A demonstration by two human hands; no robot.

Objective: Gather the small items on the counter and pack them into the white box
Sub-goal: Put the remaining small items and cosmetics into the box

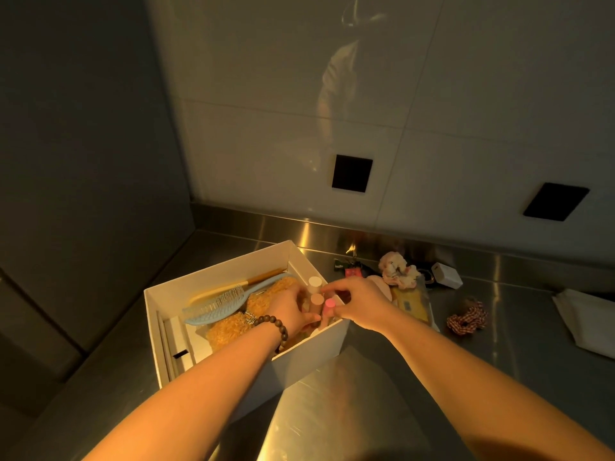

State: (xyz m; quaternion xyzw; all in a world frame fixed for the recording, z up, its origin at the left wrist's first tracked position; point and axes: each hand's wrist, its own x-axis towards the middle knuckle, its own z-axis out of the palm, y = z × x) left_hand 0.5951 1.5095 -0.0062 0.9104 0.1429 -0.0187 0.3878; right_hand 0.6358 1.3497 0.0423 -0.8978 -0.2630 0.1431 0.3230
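Hands: both of mine are over the right end of the white box (213, 284), working among three small upright bottles.
Left hand: my left hand (293, 309), with a bead bracelet (278, 329) on the wrist, curls its fingers round the lower parts of the bottles; which one it grips I cannot tell, as the palm covers them.
Right hand: my right hand (357, 302) reaches in from the right with fingers bent toward the pink-capped bottle (329, 304); fingertips sit at its cap, but whether they pinch it is hard to make out.
Bottles: the beige-capped bottle (316, 299) and the white-capped bottle (314, 281) stand just behind the pink one, bodies mostly hidden.
Box contents: a blue hairbrush (219, 306) lies across a fuzzy orange thing (233, 327), partly under my left wrist; a wooden stick (266, 277) lies along the far wall; flat white packages (176, 341) stand at the left end.
Counter: on the steel counter (499, 344), right of the box, lie a pale scrunchie (397, 269), a red checked scrunchie (467, 319), a white charger (447, 275) and a yellow packet (411, 304), half hidden behind my right hand.
Unclear: dark small items (352, 267) behind the packet are too dim to name.
Right edge: folded white cloth (585, 317), cut off by the frame.
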